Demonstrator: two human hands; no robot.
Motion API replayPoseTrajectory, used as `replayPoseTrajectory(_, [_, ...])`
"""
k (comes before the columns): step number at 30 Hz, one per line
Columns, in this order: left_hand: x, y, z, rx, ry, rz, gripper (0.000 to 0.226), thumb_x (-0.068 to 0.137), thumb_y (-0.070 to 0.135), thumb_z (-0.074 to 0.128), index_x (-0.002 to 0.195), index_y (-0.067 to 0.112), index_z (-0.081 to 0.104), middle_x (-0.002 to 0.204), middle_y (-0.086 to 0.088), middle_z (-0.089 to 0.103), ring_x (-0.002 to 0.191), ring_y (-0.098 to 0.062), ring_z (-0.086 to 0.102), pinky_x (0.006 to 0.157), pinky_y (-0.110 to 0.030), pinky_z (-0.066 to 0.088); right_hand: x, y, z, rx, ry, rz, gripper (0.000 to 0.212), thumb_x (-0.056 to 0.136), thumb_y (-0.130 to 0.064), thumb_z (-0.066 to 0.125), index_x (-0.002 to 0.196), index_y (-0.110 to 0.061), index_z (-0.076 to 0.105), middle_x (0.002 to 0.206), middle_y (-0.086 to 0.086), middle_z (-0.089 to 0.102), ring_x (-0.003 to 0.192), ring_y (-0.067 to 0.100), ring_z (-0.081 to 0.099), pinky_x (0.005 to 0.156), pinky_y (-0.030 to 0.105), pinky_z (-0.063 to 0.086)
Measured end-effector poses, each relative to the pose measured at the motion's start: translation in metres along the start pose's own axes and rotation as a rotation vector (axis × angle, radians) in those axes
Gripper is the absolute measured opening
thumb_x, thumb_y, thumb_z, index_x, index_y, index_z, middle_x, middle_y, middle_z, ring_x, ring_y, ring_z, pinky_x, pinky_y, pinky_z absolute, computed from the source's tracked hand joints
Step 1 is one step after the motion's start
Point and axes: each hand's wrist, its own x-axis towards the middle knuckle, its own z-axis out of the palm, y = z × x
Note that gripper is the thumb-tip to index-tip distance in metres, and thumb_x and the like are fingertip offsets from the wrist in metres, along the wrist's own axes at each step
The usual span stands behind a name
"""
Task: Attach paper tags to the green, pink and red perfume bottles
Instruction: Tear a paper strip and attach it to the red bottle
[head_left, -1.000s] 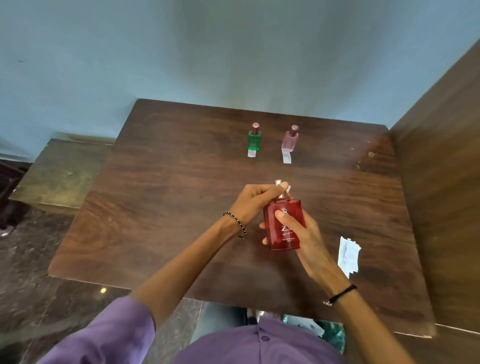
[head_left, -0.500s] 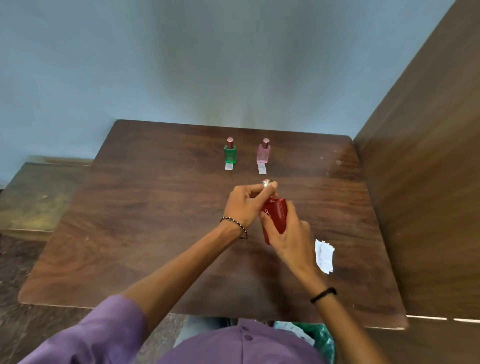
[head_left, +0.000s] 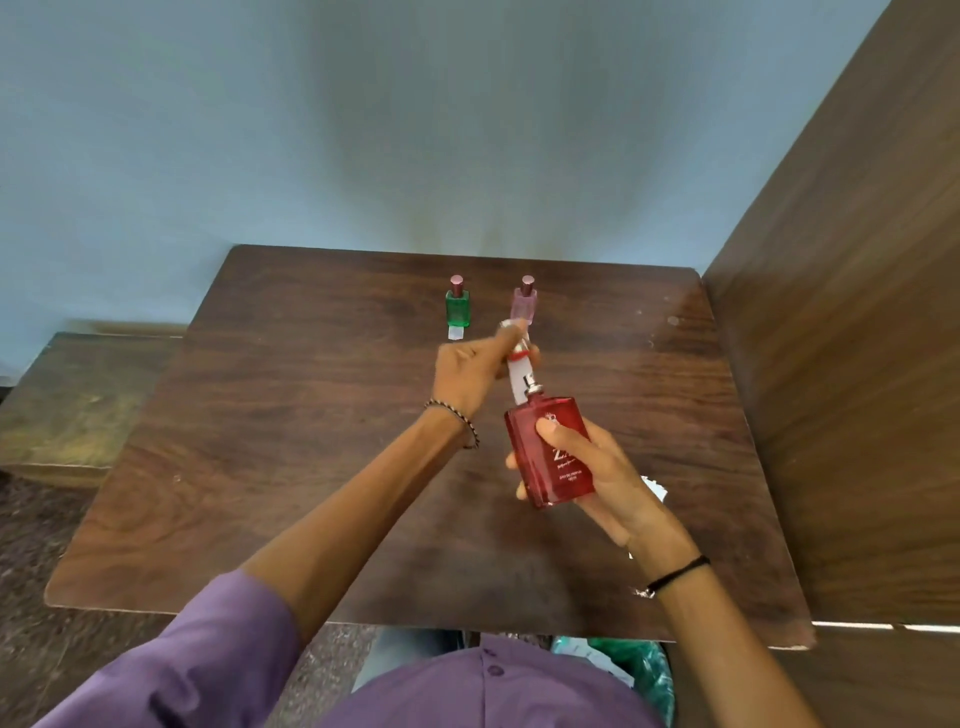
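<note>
My right hand (head_left: 608, 483) grips the red perfume bottle (head_left: 558, 467), tilted in the air above the table with its label facing me. Its silver spray neck is bare. Above and to the left of the neck, my left hand (head_left: 467, 374) pinches a white paper tag (head_left: 519, 382) with a red band; the strip runs down to the neck. The green bottle (head_left: 457, 309) stands upright at the back with a white tag (head_left: 455, 332) lying at its base. Beside it stands the pink bottle (head_left: 523, 306), its base hidden by my left hand.
The dark wooden table (head_left: 311, 415) meets a blue wall at the back and a tall wooden panel (head_left: 831, 364) on the right. Loose paper tags (head_left: 655, 488) lie partly hidden behind my right hand. A lower bench (head_left: 67, 395) sits left; a green bag (head_left: 639, 670) lies below.
The red bottle has come down and to the right, turning its label toward me. My left hand has drawn away from the neck, stretching the white strip upward. The camera view has tilted up.
</note>
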Motion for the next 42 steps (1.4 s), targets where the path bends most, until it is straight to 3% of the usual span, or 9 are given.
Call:
replayPoseTrajectory(4, [0.018,0.021,-0.017,0.066,0.004,0.011,0.032,0.086,0.034,0.071,0.086,0.002,0.077,0.085,-0.006,0.077,0.084,-0.012,0.074,0.070,-0.012,0.052,-0.016,0.017,-0.002,-0.100,0.053,0.027,0.039,0.095,-0.027,0.065,0.131,-0.014,0.057,0.106,0.022,0.075,0.087,0.039,0.074,0.078,0.044,0.060])
replayPoseTrajectory(11, [0.006,0.020,-0.007,0.017,-0.113,-0.110,0.037,0.086,0.027,0.072,0.097,-0.009,0.073,0.096,-0.016,0.075,0.082,-0.012,0.074,0.068,-0.018,0.056,-0.025,0.029,-0.007,0.366,0.016,-0.002,0.047,0.081,-0.017,0.071,0.128,-0.016,0.067,0.115,0.030,0.069,0.096,0.036,0.071,0.085,0.050,0.059])
replayPoseTrajectory(15, [0.001,0.014,0.003,-0.036,-0.143,-0.190,0.041,0.086,0.032,0.071,0.098,-0.007,0.073,0.096,-0.015,0.076,0.092,-0.021,0.074,0.083,-0.030,0.059,-0.027,0.022,-0.011,0.452,-0.127,-0.079,0.071,0.083,-0.010,0.055,0.150,-0.028,0.043,0.136,0.028,0.059,0.105,0.031,0.066,0.085,0.048,0.055])
replayPoseTrajectory(20, [-0.002,0.015,0.006,-0.076,-0.133,-0.232,0.040,0.086,0.033,0.070,0.102,-0.003,0.073,0.099,-0.015,0.075,0.093,-0.022,0.073,0.085,-0.033,0.059,-0.026,0.006,-0.014,0.450,-0.098,-0.162,0.079,0.079,-0.003,0.046,0.147,-0.043,0.044,0.114,0.021,0.057,0.090,0.030,0.057,0.072,0.043,0.047])
replayPoseTrajectory(22, [-0.002,0.015,0.005,-0.089,-0.136,-0.253,0.040,0.086,0.035,0.070,0.103,-0.001,0.073,0.099,-0.014,0.076,0.093,-0.022,0.074,0.084,-0.035,0.059,-0.024,0.000,-0.012,0.230,0.012,-0.166,0.075,0.081,-0.006,0.052,0.143,-0.047,0.047,0.111,0.019,0.057,0.083,0.028,0.057,0.068,0.039,0.048])
replayPoseTrajectory(25, [-0.004,0.014,0.006,-0.088,-0.145,-0.279,0.043,0.085,0.036,0.071,0.104,-0.002,0.072,0.097,-0.014,0.076,0.092,-0.023,0.074,0.082,-0.037,0.060,-0.021,-0.007,-0.005,-0.445,0.278,-0.243,0.065,0.089,-0.014,0.059,0.136,-0.057,0.044,0.105,0.010,0.061,0.075,0.017,0.056,0.067,0.032,0.050])
replayPoseTrajectory(28, [-0.007,0.014,0.008,-0.087,-0.149,-0.292,0.046,0.084,0.037,0.072,0.105,-0.003,0.072,0.098,-0.014,0.076,0.091,-0.025,0.074,0.082,-0.038,0.060,-0.015,-0.006,0.006,-0.845,0.404,-0.322,0.063,0.090,-0.023,0.060,0.138,-0.057,0.038,0.103,-0.002,0.052,0.080,0.008,0.054,0.066,0.021,0.043])
replayPoseTrajectory(33, [-0.011,0.018,0.014,-0.138,-0.145,-0.315,0.042,0.085,0.035,0.071,0.105,-0.002,0.071,0.098,-0.014,0.076,0.089,-0.025,0.074,0.070,-0.030,0.061,-0.002,0.002,0.008,-1.074,0.529,-0.364,0.067,0.088,-0.032,0.064,0.143,-0.052,0.030,0.104,0.000,0.043,0.081,0.015,0.056,0.068,0.030,0.054])
replayPoseTrajectory(42, [-0.012,0.016,0.015,-0.141,-0.134,-0.326,0.044,0.086,0.036,0.070,0.108,-0.002,0.069,0.100,-0.015,0.075,0.091,-0.027,0.074,0.073,-0.033,0.062,0.002,0.007,0.011,-1.222,0.605,-0.410,0.070,0.086,-0.032,0.067,0.146,-0.041,0.033,0.109,0.007,0.044,0.089,0.024,0.057,0.070,0.036,0.057])
